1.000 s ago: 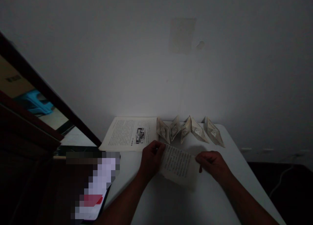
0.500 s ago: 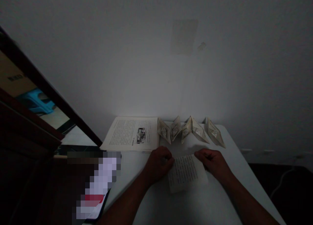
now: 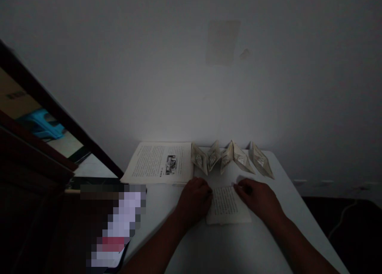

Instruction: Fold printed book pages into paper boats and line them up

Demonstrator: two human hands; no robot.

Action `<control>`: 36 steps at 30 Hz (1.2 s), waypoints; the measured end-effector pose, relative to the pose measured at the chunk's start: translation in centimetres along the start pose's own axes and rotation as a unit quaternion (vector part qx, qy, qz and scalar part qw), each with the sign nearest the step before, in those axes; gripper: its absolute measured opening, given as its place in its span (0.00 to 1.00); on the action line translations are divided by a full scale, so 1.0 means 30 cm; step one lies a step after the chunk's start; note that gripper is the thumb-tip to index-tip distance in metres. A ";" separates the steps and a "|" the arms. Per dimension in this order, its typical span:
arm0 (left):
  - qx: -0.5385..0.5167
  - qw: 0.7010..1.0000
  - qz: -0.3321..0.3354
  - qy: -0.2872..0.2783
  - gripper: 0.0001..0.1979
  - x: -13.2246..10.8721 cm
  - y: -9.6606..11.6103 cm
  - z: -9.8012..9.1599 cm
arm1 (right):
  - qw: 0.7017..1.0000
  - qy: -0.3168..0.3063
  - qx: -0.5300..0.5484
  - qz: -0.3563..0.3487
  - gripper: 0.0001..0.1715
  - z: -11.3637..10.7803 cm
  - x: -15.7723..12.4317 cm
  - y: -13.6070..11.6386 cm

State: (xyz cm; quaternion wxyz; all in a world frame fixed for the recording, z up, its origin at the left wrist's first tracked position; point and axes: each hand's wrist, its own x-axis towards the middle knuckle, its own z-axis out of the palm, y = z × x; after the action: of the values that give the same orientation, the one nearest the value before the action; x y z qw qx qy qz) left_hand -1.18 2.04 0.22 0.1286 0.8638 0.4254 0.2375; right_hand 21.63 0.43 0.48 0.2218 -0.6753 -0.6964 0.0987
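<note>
A folded sheet of printed paper (image 3: 228, 206) lies on the white table between my hands. My left hand (image 3: 195, 198) is closed at its left edge, the fingers curled and pressed on the paper. At its upper right corner my right hand (image 3: 253, 194) pinches the paper between thumb and forefinger. Behind the hands, several folded paper boats (image 3: 241, 158) made of printed pages stand in a row near the wall. To their left rests a stack of printed pages (image 3: 155, 160) with a small dark picture on the top one.
A phone (image 3: 119, 230), its screen blurred out, lies at the table's left edge. A wall (image 3: 167, 87) rises right behind the white table (image 3: 191, 250). On the far left are a dark-framed mirror (image 3: 65, 115) and a blue plastic object (image 3: 44, 125) seen in it.
The folded paper's near edge has come down flatter onto the table. My left hand has turned further over the paper's edge, and my right hand has shifted slightly left.
</note>
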 end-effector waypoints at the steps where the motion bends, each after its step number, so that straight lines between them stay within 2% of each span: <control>1: 0.004 1.000 0.007 -0.006 0.04 0.001 0.002 0.001 | 1.000 0.010 -0.017 0.000 0.15 0.000 -0.001 0.000; 3: 0.014 1.000 0.012 -0.013 0.05 0.004 0.005 0.000 | 0.998 0.035 -0.039 -0.020 0.15 0.001 -0.006 -0.004; 6: 0.031 0.999 0.012 -0.021 0.05 0.010 0.010 -0.003 | 0.992 0.061 -0.026 -0.103 0.13 0.008 -0.019 -0.027; 10: 0.051 0.998 0.017 -0.038 0.06 0.013 0.016 -0.006 | 0.975 0.027 0.021 -0.218 0.09 0.030 -0.039 -0.075; 13: 0.065 0.997 0.015 -0.043 0.06 0.012 0.018 -0.008 | 0.963 0.005 0.034 -0.269 0.10 0.046 -0.047 -0.098; 17: 0.064 0.996 0.012 -0.053 0.06 0.009 0.006 -0.030 | 0.963 -0.005 0.035 -0.267 0.10 0.049 -0.045 -0.100; 22: 0.070 0.992 0.002 -0.107 0.09 0.006 -0.027 -0.070 | 0.967 -0.018 0.032 -0.252 0.11 0.046 -0.042 -0.094; 30: 0.090 0.988 -0.037 -0.123 0.12 0.013 -0.036 -0.064 | 0.967 -0.022 0.026 -0.253 0.11 0.050 -0.040 -0.089; 36: 0.096 0.981 -0.066 -0.155 0.14 0.018 -0.028 -0.089 | 0.967 -0.015 0.030 -0.253 0.09 0.041 -0.042 -0.099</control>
State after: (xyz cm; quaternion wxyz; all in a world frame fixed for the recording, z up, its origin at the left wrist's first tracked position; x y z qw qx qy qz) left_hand -2.86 3.04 2.29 0.1247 0.8683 0.4775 0.0499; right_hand 18.41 -0.83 0.49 0.2495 -0.4686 -0.8446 0.0699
